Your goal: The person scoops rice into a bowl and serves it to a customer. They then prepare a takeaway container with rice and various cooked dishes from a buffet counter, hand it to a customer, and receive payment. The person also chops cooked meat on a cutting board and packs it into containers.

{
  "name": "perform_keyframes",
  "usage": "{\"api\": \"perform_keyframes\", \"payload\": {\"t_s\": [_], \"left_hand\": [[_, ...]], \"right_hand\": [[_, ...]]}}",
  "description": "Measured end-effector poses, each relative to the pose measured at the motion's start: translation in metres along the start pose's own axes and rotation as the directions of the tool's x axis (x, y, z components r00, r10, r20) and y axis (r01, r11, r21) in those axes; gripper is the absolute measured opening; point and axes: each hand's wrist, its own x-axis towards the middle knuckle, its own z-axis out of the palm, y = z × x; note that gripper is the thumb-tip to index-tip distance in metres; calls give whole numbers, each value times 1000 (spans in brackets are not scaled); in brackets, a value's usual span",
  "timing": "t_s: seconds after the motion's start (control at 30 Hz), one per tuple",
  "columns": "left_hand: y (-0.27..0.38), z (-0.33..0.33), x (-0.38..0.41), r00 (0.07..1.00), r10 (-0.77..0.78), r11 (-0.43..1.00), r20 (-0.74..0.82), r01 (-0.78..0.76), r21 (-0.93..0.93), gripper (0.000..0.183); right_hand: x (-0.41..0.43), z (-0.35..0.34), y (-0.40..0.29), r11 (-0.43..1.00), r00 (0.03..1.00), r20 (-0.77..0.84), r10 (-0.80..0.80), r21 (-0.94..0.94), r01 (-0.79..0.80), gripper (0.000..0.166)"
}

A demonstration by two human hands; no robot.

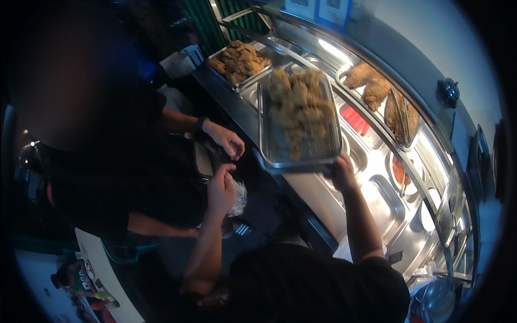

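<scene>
My right hand grips the near right corner of a metal tray. Pieces of battered fried food lie on a rack in this tray, held up over the edge of the lit food counter. My left hand is raised, fingers bent, beside crumpled clear plastic; whether it touches the plastic, I cannot tell. Just beyond it is the hand of another person, who wears a dark wristband. Past the tray, a second metal tray piled with fried pieces rests on the counter's far end.
Breaded fried fillets and tongs lie on the display's upper shelf. Below are steel food pans, red sticks and a bowl of red food. The counter's dark edge runs diagonally. The other person stands close at left.
</scene>
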Motion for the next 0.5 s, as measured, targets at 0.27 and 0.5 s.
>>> {"api": "perform_keyframes", "payload": {"t_s": [0.27, 0.5], "left_hand": [[36, 31, 165, 904, -301, 826, 303, 89, 556, 74], [-22, 67, 198, 874, -389, 760, 290, 127, 637, 49]], "right_hand": [[-74, -67, 64, 939, 938, 74, 337, -102, -329, 19], [-61, -109, 87, 893, 916, 149, 373, -324, -311, 27]]}}
